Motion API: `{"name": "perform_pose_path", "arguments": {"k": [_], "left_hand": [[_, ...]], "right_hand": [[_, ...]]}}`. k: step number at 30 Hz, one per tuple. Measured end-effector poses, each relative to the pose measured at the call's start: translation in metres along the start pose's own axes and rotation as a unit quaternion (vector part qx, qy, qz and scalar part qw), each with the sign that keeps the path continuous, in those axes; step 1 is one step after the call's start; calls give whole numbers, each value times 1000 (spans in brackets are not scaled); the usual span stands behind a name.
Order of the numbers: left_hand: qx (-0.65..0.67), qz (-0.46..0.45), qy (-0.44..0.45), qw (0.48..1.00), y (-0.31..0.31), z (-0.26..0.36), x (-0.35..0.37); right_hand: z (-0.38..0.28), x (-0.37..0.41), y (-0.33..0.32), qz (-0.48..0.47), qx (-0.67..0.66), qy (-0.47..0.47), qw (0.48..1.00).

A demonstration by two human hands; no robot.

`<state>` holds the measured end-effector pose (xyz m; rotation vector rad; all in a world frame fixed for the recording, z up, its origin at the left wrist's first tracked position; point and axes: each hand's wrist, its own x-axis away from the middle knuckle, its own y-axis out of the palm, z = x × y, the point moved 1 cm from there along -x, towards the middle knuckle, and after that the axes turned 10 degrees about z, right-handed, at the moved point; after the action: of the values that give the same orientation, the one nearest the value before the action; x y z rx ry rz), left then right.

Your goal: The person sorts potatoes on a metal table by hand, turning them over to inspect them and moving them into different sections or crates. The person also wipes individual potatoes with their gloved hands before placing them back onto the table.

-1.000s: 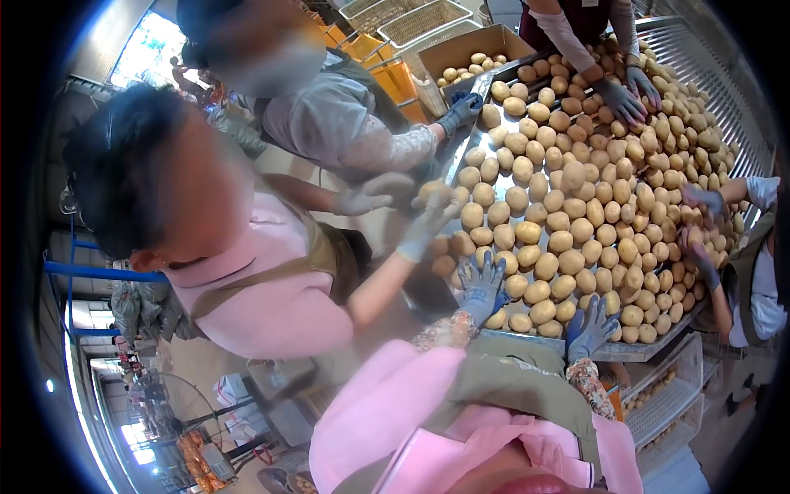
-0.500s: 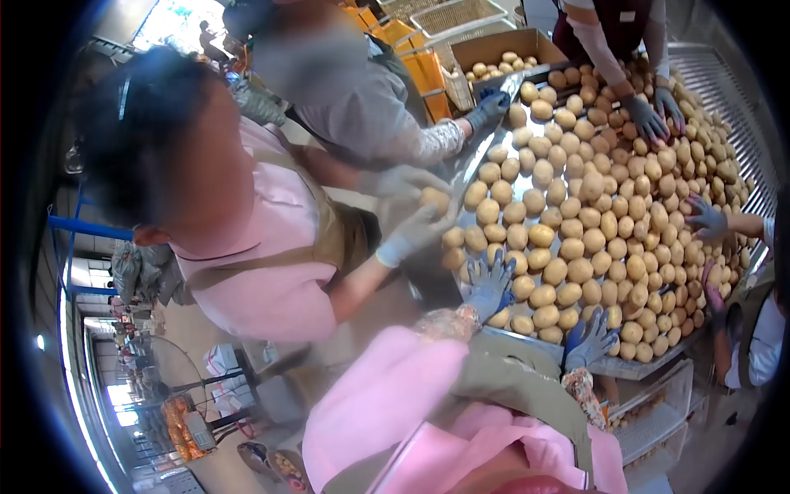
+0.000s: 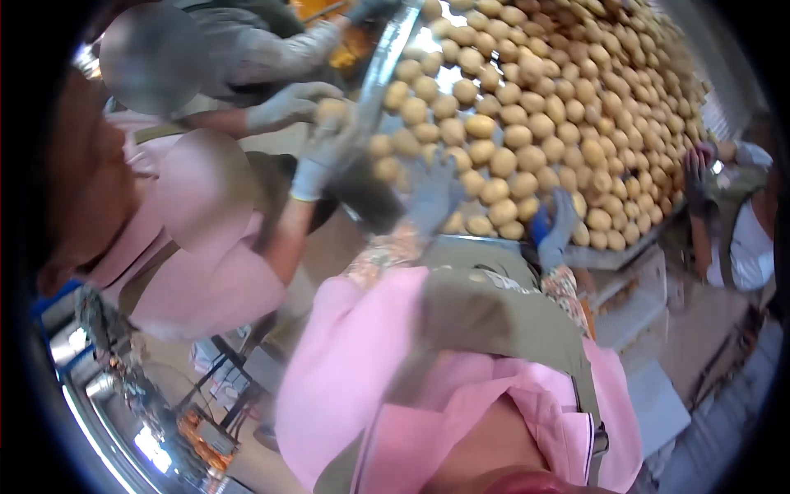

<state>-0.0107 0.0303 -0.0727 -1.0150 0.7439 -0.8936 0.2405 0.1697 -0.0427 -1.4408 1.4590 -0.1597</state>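
Potatoes (image 3: 502, 162) are lying loose in a crowded layer, beyond and between the wearer's fingers, thickest ahead and to the right. Much handling seems to be left, while how much is already done is not showing. The left hand (image 3: 436, 196) is resting at the near left of the layer, its fingers slightly spread and blurring. The right hand (image 3: 559, 224) is reaching the near edge, thumb standing apart from the other fingers. Whether either hand is pinching a potato, I cannot tell.

Bare metal is shining through gaps beyond the left fingers, and the counter (image 3: 392, 53) is rising in a rim left of them. Past that rim, a co-worker (image 3: 206, 288) is holding one potato (image 3: 332, 109) between gloved hands. Far right of the right fingers, another person's hand (image 3: 699, 158) is working at the layer's edge. A pale crate (image 3: 629, 309) is standing below, right of the right wrist.
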Motion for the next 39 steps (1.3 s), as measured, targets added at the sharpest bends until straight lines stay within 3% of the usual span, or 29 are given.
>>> {"name": "perform_pose_path", "arguments": {"k": [1,2,3,4,5,6,8,10,12,14,15,16,18,19,20,22,26,28,29,30,32,35,36,38,39], "left_hand": [[-45,56,51,996,20,-14,2],[84,95,33,991,-6,-1,2],[78,57,33,995,-20,7,5],[64,25,39,997,-26,9,11],[86,-9,21,996,-25,11,19],[8,-29,55,998,-18,6,25],[-56,-50,97,992,7,-12,41],[-6,-43,54,998,2,-19,49],[25,-30,17,999,-28,-11,52],[59,9,-4,998,-31,-22,55],[57,14,-8,998,-33,-25,58],[60,14,-6,998,-35,-27,58],[78,3,-26,997,-36,-29,60],[65,11,-16,998,-35,-28,59],[67,8,-12,998,-32,-25,55],[49,16,28,998,-26,-19,47],[15,66,15,998,-3,-28,38],[-84,32,-28,996,-20,-31,39],[-83,32,-27,996,-22,-39,43],[-69,40,-15,997,-21,-49,50],[-55,47,-3,997,-19,-63,57],[-81,46,-32,995,-21,-63,56],[-76,46,-27,996,-24,-55,48],[-29,74,10,997,-28,-42,35],[9,80,46,996,-26,-37,32]], "right_hand": [[-10,-9,9,-37,-48,-4,998],[-23,-8,11,-85,-97,-4,992],[-41,1,7,-136,-149,4,979],[-71,-6,-1,-240,-195,63,949],[-65,7,23,-369,-272,175,871],[-76,5,38,-459,-223,52,858],[-122,11,28,-437,2,-174,883],[-132,1,25,-463,-78,-166,867],[-110,-9,31,-467,-289,-44,834],[-82,-10,36,-409,-205,-39,888],[-73,-17,25,-407,-95,-107,902],[-73,-20,16,-406,-92,-106,903],[-73,-16,0,-493,68,-179,849],[-77,-8,6,-527,53,-149,835],[-83,-1,10,-539,27,-181,822],[-93,25,36,-571,-125,-51,810],[-128,-4,29,-502,-71,-106,856],[-113,-24,26,-473,-324,11,819],[-100,-24,24,-440,-306,78,841],[-87,-27,22,-385,-229,30,893],[-65,-31,11,-390,13,-105,915],[-73,-8,6,-440,66,-172,879],[-74,5,21,-500,1,-132,856],[-113,25,33,-527,-42,-78,845],[-132,15,30,-473,-71,-155,864]]}}
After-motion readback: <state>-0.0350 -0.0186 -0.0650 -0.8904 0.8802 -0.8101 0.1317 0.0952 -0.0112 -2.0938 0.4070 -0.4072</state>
